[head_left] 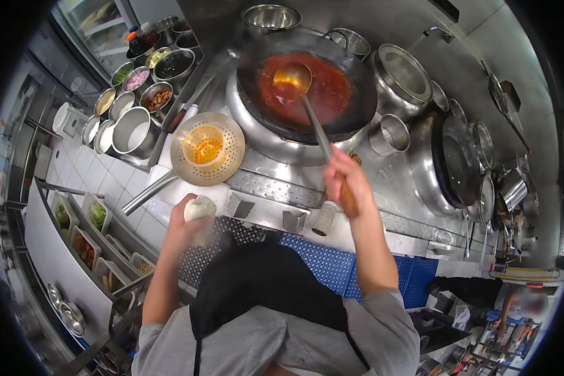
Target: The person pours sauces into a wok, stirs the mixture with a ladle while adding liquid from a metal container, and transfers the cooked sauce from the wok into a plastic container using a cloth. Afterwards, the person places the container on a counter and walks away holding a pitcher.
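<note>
My right hand [348,182] is wrapped round the wooden-ended handle of a long ladle [318,128]. The ladle's bowl rests in red sauce [332,88], with some orange liquid in it. The sauce lies in a large black wok [363,88] on the burner, and a light haze hangs over it. Bunched in my closed left hand [180,216] is a white cloth [200,208]. Just beyond that hand, a perforated strainer [232,138] bears a clear plastic tub [194,143] holding orange oil.
Metal bowls of ingredients [136,79] and an empty steel pot [131,130] stand at the left. A second wok [460,156] and a steel pot [390,135] are to the right. A cylindrical container [324,219] sits at the counter's front edge. Another person [514,301] is far right.
</note>
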